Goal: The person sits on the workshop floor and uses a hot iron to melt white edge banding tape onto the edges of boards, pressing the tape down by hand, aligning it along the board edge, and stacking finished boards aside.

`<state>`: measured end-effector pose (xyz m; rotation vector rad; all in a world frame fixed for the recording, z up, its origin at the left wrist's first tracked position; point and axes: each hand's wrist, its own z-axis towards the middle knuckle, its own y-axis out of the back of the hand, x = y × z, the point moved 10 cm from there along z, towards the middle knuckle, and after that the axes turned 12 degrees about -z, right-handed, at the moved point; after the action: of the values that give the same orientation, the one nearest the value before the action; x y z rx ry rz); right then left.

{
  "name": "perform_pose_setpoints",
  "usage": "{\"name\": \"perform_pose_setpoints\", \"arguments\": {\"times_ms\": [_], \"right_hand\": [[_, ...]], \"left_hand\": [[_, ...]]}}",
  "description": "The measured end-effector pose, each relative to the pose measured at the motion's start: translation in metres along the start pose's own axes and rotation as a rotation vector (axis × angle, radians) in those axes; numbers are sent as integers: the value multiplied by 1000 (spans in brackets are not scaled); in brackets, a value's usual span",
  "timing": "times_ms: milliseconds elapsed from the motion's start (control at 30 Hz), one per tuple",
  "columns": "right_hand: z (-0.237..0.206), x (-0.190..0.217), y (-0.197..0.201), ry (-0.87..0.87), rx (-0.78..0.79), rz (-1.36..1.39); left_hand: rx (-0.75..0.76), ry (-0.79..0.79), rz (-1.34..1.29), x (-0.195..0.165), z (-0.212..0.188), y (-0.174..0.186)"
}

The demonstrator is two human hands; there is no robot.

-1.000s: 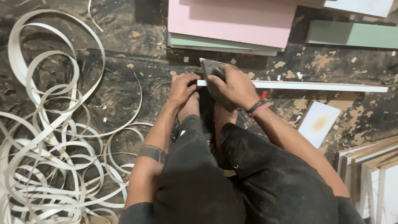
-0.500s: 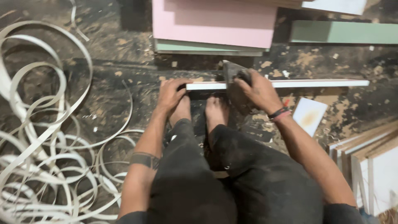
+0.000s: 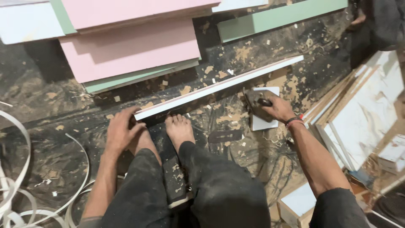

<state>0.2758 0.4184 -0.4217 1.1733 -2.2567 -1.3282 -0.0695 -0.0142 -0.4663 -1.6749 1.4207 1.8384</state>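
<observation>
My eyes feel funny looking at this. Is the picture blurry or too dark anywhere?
Head view: mostly sharp and evenly lit; the right hand on the dark tool looks slightly smeared; the top right corner is dark; the pink boards look bright, without glare.
</observation>
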Motion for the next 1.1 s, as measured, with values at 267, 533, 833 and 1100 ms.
{"name": "perform_pose_setpoints", "arguments": {"times_ms": [267, 533, 833, 1100], "right_hand": [[22, 49, 39, 205, -124, -72], [40, 243, 69, 613, -413, -7], [10, 343, 39, 667, -518, -156], [15, 332, 32, 645, -513, -191]], "left_hand": [[-20, -162, 120, -24, 2, 2], [-8, -77, 390, 1, -21, 72], [-59, -287, 308, -74, 73, -92], [101, 191, 423, 45, 29, 29]]}}
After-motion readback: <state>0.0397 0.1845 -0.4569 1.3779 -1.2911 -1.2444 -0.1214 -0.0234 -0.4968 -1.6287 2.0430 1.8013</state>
